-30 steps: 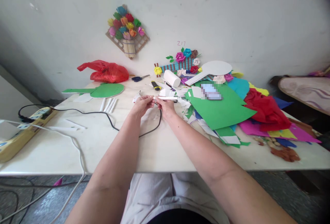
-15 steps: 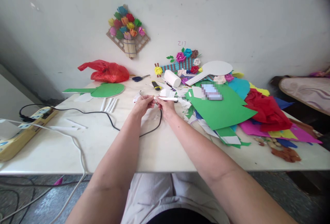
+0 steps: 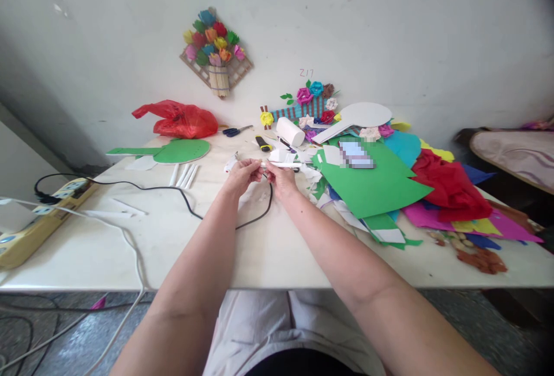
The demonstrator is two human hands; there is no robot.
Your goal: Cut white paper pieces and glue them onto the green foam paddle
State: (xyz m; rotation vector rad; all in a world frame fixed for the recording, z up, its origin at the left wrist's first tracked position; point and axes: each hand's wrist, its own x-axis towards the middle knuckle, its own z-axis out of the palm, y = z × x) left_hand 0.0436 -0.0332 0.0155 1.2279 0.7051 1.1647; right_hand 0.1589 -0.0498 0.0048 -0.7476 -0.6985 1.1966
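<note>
Both my hands meet over the middle of the table, fingers pinched together. A thin white rolled-paper stick runs through my right hand and sticks out to its right. My left hand pinches the stick's other end, close beside the right fingertips; the fingers partly hide that end. Just behind my left hand lies a white tool that looks like a glue gun, partly covered. Several similar white paper sticks lie side by side to the left, near a green paddle-shaped cutout.
A black cord crosses from the power strip to below my hands. Behind are a yellow-black cutter, scissors, a white roll and a red bag. Green sheets, a phone and red paper fill the right.
My fingers have shifted slightly along the white paper stick at the join between the hands. The arms and the things on the table stay in place.
</note>
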